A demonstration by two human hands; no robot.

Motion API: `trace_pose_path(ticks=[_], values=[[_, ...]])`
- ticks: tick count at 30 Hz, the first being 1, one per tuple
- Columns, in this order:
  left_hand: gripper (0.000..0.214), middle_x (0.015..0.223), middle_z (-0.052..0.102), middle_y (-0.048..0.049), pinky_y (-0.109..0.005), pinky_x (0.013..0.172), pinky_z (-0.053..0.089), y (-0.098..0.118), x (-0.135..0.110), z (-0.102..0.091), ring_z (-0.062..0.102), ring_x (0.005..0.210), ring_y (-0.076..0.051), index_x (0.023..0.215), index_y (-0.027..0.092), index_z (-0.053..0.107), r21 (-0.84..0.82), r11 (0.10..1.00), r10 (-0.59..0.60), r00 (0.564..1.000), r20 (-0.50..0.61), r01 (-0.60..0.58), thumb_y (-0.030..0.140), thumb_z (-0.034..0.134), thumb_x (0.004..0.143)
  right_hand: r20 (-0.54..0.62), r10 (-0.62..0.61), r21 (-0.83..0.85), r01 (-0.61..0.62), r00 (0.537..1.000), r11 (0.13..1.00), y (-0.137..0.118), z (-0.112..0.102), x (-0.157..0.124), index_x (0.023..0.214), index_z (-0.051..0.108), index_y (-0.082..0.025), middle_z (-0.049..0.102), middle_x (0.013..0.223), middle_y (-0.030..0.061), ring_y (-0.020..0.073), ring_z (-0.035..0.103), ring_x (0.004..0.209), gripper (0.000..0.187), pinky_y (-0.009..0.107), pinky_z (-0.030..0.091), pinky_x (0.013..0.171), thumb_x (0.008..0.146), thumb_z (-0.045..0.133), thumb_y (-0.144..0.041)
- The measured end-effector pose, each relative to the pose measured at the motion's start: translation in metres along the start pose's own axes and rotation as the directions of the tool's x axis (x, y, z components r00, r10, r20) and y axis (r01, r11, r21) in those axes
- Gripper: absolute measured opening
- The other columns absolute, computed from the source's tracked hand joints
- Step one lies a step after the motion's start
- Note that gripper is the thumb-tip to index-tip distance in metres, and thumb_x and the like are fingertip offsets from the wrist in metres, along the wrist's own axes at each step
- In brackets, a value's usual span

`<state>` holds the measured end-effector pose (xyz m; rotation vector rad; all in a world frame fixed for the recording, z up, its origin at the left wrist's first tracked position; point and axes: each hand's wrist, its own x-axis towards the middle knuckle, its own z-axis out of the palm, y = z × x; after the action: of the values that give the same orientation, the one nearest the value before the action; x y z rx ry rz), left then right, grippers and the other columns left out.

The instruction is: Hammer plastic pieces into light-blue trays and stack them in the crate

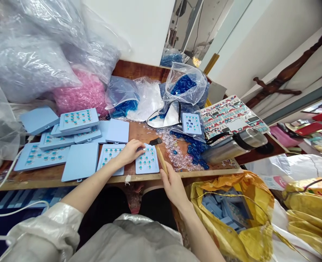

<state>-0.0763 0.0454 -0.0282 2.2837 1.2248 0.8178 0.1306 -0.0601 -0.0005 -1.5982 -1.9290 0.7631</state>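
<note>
My left hand (pixel 130 151) rests on the top left corner of a light blue tray (pixel 147 162) studded with small teal pieces, near the table's front edge; its fingers are curled against the tray. My right hand (pixel 173 185) grips the wooden handle of a small hammer (pixel 160 154) whose dark head hovers just above the tray's far edge. A second similar tray (pixel 109 155) lies under my left wrist.
Several more blue trays (pixel 79 120) are stacked at the left. Loose clear and blue caps (pixel 182 153) are scattered at the right, beside a steel flask (pixel 235 145). Plastic bags of blue (pixel 184 85) and pink (pixel 80 94) pieces stand behind. A yellow sack (pixel 231 214) holds blue trays below the table.
</note>
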Motion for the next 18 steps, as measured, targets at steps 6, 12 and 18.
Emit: trace_pose_path(ticks=[6, 12, 18], values=[[0.015, 0.089, 0.065, -0.0041, -0.031, 0.080, 0.043, 0.002, 0.002, -0.005, 0.057, 0.086, -0.019, 0.085, 0.017, 0.063, -0.023, 0.993, -0.110, 0.992, 0.069, 0.112, 0.030, 0.058, 0.077, 0.040, -0.010, -0.023, 0.011, 0.999, 1.000, -0.007, 0.000, 0.004, 0.121, 0.046, -0.020, 0.065, 0.101, 0.0068, 0.0203, 0.061, 0.091, 0.034, 0.029, 0.044, 0.077, 0.089, 0.034, -0.026], [0.023, 0.098, 0.062, -0.0068, -0.034, 0.088, 0.043, -0.023, 0.054, -0.004, 0.056, 0.094, -0.019, 0.096, 0.016, 0.062, 0.047, 0.993, -0.103, 0.993, -0.062, 0.106, 0.020, 0.047, 0.079, -0.043, 0.058, 0.063, -0.055, 0.997, 0.996, 0.001, -0.005, -0.007, 0.120, 0.047, -0.017, 0.065, 0.095, 0.0067, 0.0194, 0.061, 0.083, 0.036, 0.029, 0.045, 0.074, 0.090, 0.033, -0.033], [0.018, 0.094, 0.060, -0.0129, -0.038, 0.086, 0.043, -0.048, 0.104, 0.011, 0.053, 0.099, -0.025, 0.083, 0.013, 0.061, 0.245, 0.957, -0.150, 0.988, -0.035, 0.154, 0.008, 0.047, 0.073, -0.073, 0.104, 0.044, -0.101, 0.992, 0.994, 0.010, -0.008, -0.018, 0.120, 0.048, -0.018, 0.065, 0.098, 0.0074, 0.0195, 0.060, 0.085, 0.038, 0.029, 0.045, 0.076, 0.090, 0.033, -0.035]])
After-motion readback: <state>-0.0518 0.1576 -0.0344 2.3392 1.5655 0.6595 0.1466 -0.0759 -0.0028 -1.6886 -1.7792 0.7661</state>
